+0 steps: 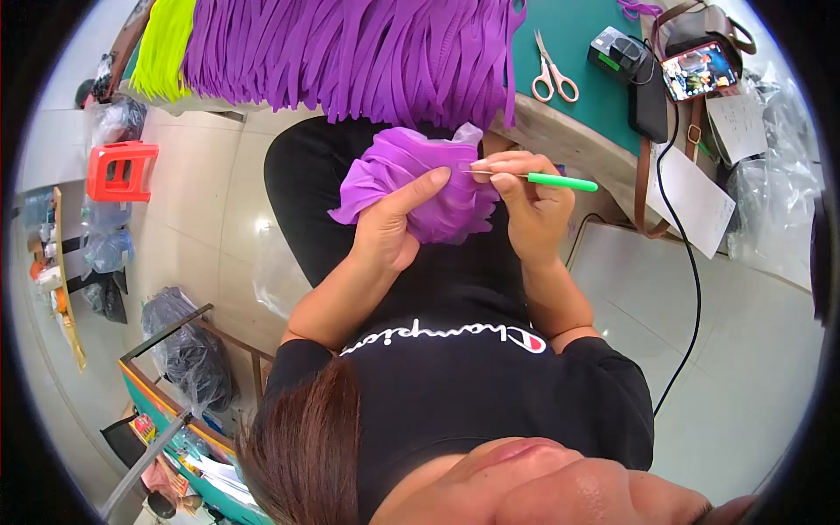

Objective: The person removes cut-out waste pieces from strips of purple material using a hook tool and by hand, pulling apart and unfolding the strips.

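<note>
My left hand (pixel 389 223) grips a bundle of gathered, sheer purple fabric (pixel 420 179) above my lap, its thumb pressed on top. A paler whitish edge shows at the bundle's upper right. In my right hand (pixel 535 206) is a thin needle tool with a green handle (pixel 564 182), held between thumb and fingers. Its fine metal shaft points left toward the fabric, close to my left thumb. Whether the tip touches the cloth I cannot tell.
Many purple strips (pixel 350 52) hang over the edge of the green table (pixel 569 114), beside lime-green strips (pixel 162 48). Scissors (pixel 551 74), a black box (pixel 617 54), a lit phone (pixel 700 70) and a cable (pixel 687 219) lie right. A red stool (pixel 122 171) stands left.
</note>
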